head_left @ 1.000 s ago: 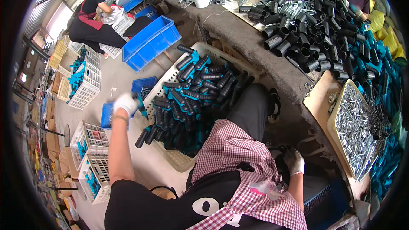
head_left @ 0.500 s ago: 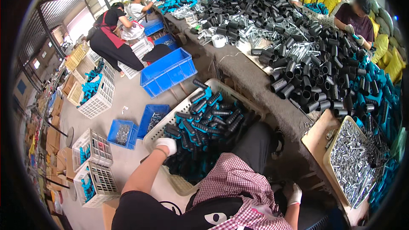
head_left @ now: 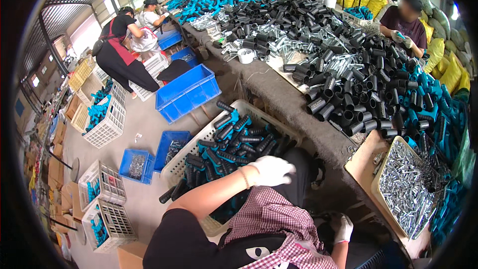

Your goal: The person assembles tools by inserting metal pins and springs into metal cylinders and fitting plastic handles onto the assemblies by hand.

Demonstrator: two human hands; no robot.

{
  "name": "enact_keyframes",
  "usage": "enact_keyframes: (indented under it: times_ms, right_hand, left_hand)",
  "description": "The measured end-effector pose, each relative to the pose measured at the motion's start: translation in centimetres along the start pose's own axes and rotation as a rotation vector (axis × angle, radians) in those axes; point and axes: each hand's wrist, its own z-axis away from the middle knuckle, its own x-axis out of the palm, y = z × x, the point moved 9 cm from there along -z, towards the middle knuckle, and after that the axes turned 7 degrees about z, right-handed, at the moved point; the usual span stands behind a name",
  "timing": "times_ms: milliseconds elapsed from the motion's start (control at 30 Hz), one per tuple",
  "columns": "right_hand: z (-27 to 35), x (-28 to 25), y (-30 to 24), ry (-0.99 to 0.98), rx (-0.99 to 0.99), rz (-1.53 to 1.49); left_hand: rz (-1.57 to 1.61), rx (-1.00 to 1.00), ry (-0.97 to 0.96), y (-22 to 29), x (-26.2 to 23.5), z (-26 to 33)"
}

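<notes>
The wearer's checked apron [head_left: 266, 211] covers the lap. At its right side, the gloved right hand [head_left: 342, 228] hangs low; I cannot tell whether its grip is wide or narrow, or if it holds anything. The gloved left hand [head_left: 273, 170] reaches across above the dark trousers [head_left: 300, 163], near the crate's contents. Its fingers are blurred, so I cannot tell how its grip stands or whether anything is in it.

The handles [head_left: 231, 143], black with teal parts, lie heaped in a pale crate [head_left: 175, 167] just beyond the apron, some jutting over its left rim. Left of the crate, two small blue bins [head_left: 148, 172] on the floor [head_left: 122, 209] hold metal parts. To the right, a cream tray [head_left: 377, 182] of silvery pins rests on the table [head_left: 279, 94].

Farther off, a big blue bin [head_left: 191, 104] stands beyond the crate. Black tubes [head_left: 343, 84] pile up along the table, with teal pieces [head_left: 214, 0] behind them. A co-worker in a dark shirt [head_left: 406, 25] works at far right, beside yellow sacks [head_left: 450, 74]; another, in a red apron [head_left: 119, 56], bends at far left.
</notes>
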Motion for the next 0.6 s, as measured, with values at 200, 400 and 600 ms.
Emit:
enact_keyframes:
  times_ms: [200, 400, 600]
  right_hand:
    - [7.9, 9.1, -15.4, -0.062, -0.423, 0.494]
    - [15.2, 17.8, -26.7, -0.287, -0.811, 0.658]
    - [16.4, 16.3, -31.5, -0.107, -1.035, 0.726]
  left_hand:
    - [0.217, 0.467, 0.377, 9.3, -7.0, -7.6]
    - [0.417, 0.419, 0.691, 6.8, -7.2, -12.6]
    - [0.304, 0.598, 0.768, 8.6, -5.4, -12.3]
